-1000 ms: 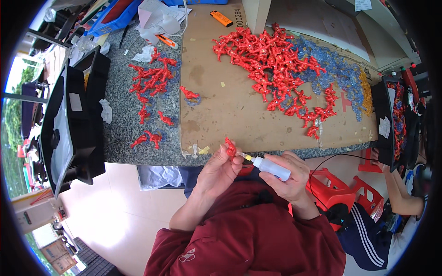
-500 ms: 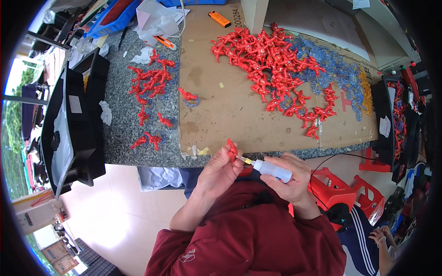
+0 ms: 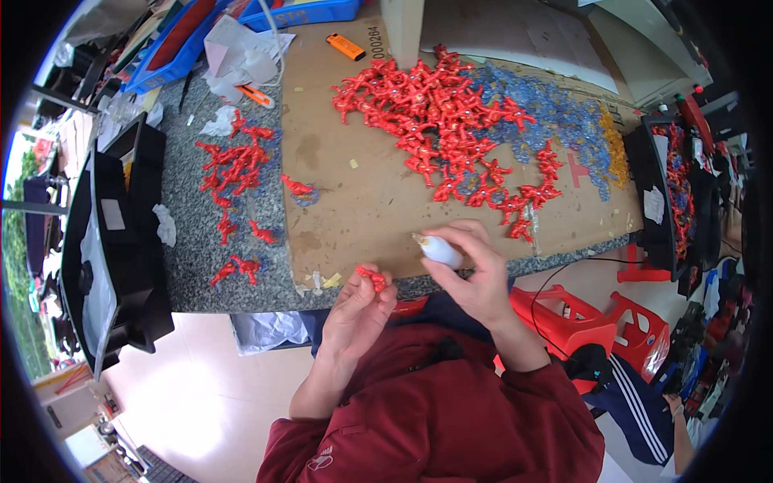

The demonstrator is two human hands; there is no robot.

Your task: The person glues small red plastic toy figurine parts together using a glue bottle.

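Observation:
My left hand (image 3: 356, 312) is closed, pinching a small red plastic figure (image 3: 372, 278) just in front of the table edge. In my right hand (image 3: 481, 274) is a white squeeze bottle (image 3: 442, 253), tilted with its narrow nozzle toward the upper left, apart from the figure. Beyond the hands, a big heap of red figures (image 3: 427, 121) covers part of a cardboard sheet (image 3: 330, 233). Blue translucent pieces (image 3: 531, 105) and yellow ones (image 3: 613, 145) lie to its right. One red figure with a blue piece (image 3: 298, 188) lies alone on the cardboard's left side.
More red figures (image 3: 233, 165) lie on the granite tabletop (image 3: 185, 266) at left. Black bins (image 3: 121, 233) stand at the left edge, another bin (image 3: 656, 201) at right. An orange cutter (image 3: 256, 96) and orange lighter-like object (image 3: 345, 46) lie farther back. Red stools (image 3: 560, 310) and a person (image 3: 640, 402) are at right.
The bottle has come away from the red figure and moved up over the cardboard, its nozzle now turned up. My left hand has shifted left and lower with the figure. The whole view has shifted slightly.

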